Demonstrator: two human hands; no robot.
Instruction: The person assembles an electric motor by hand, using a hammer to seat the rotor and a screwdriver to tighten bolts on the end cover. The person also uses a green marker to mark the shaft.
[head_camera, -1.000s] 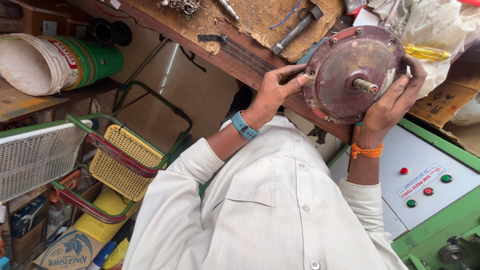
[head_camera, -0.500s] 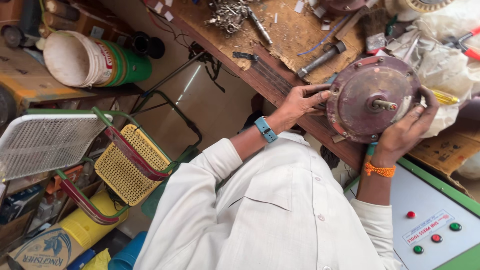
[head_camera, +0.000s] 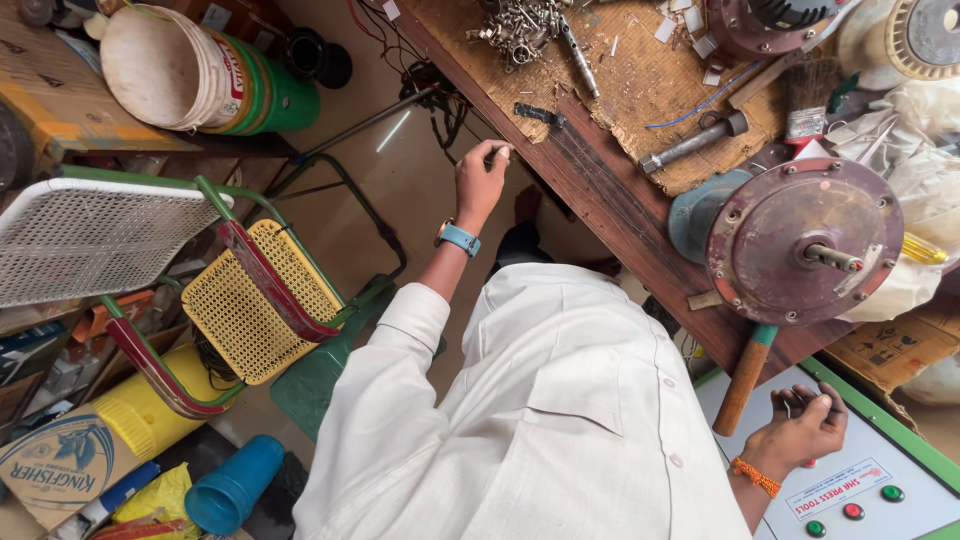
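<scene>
A round maroon metal motor cover with a short shaft in its middle lies on the wooden bench, and neither hand touches it. My left hand, a blue watch on its wrist, hangs in the air left of the bench edge with its fingers curled shut. My right hand, an orange thread on its wrist, is curled shut over the grey control panel. Whether either fist holds something small is hidden. A wooden hammer handle sticks out below the cover, just left of my right hand.
A heap of bolts, a long steel tool and a brush lie on the bench. On the floor to the left are a white and green bucket, a yellow mesh chair, a white mesh panel and a blue cup.
Both hands have let go of the motor cover, which now rests on the bench. My left hand moved left off the bench and my right hand dropped to the control panel.
</scene>
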